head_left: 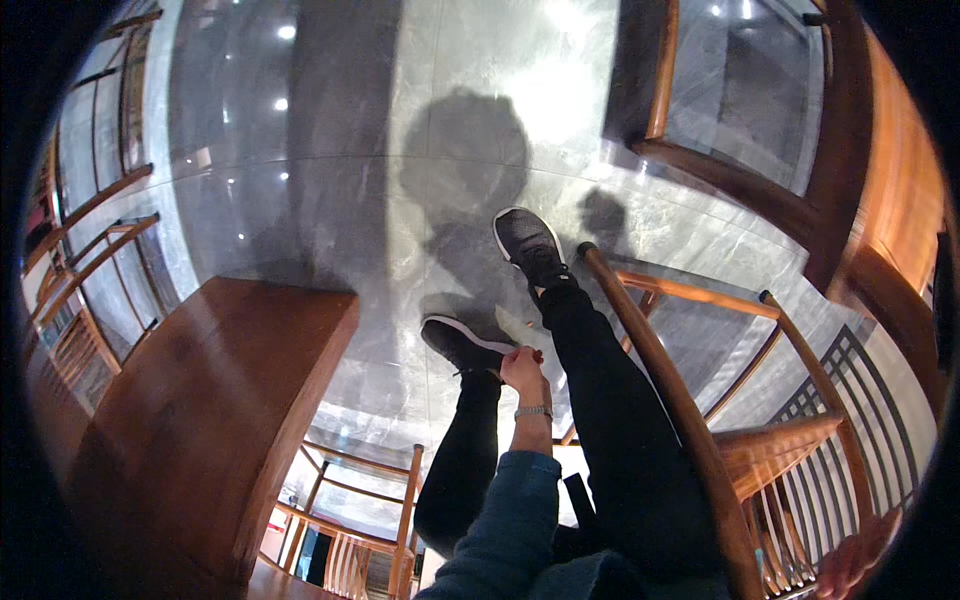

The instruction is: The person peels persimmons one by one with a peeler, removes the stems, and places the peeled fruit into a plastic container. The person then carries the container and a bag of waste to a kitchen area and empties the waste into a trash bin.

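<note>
My left hand (523,369), with a metal-banded bracelet or watch (533,411) at the wrist, hangs low between my legs. Its fingers are closed, and whatever they hold is hidden. Just beyond them shows a small pale, thin piece (514,325); I cannot tell whether it is held or lies on the floor. At the lower right edge is my right hand (862,558), blurred and partly cut off, beside a wooden chair (700,425). Its grip cannot be made out. Below are my dark shoes (526,240) on a grey tiled floor (350,210).
A brown wooden table or bench (215,400) stands close on the left. Behind it are more wooden chairs (95,215). Another wooden chair (405,500) is at the lower left. Heavy wooden furniture (840,170) fills the far right. A slatted grille (870,390) shows beyond the near chair.
</note>
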The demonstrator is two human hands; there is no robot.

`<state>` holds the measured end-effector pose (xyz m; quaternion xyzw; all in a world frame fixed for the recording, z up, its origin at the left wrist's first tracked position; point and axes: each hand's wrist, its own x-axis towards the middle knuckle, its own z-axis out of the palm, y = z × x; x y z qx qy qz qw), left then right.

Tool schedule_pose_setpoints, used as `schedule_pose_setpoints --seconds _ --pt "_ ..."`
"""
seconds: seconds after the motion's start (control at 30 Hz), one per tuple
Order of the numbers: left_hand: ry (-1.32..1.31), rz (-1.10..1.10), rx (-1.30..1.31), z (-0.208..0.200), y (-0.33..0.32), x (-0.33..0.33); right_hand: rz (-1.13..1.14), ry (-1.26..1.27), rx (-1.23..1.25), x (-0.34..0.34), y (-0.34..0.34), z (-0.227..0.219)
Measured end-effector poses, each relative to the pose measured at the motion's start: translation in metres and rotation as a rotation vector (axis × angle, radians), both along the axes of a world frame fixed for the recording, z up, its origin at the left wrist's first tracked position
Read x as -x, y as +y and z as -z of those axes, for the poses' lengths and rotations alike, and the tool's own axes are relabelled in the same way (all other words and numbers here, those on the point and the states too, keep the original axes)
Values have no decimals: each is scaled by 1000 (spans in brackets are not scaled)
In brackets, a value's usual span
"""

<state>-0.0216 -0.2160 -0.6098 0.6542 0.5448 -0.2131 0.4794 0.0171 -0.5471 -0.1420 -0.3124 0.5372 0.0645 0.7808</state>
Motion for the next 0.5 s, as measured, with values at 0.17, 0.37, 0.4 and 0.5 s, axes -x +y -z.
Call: schedule_pose_setpoints --seconds 0.17,0.37,0.4,0.5 --pt "-296 302 131 -82 -3 -25 -49 -46 -111 -3 24 -29" --pt "-70 277 194 -83 35 -21 56 -31 -168 2 37 -43" --pt "-26 275 203 -71 40 -14 1 -78 -166 3 33 -42" --pt "52 222 273 -24 51 8 -59 -96 -166 7 14 -32"
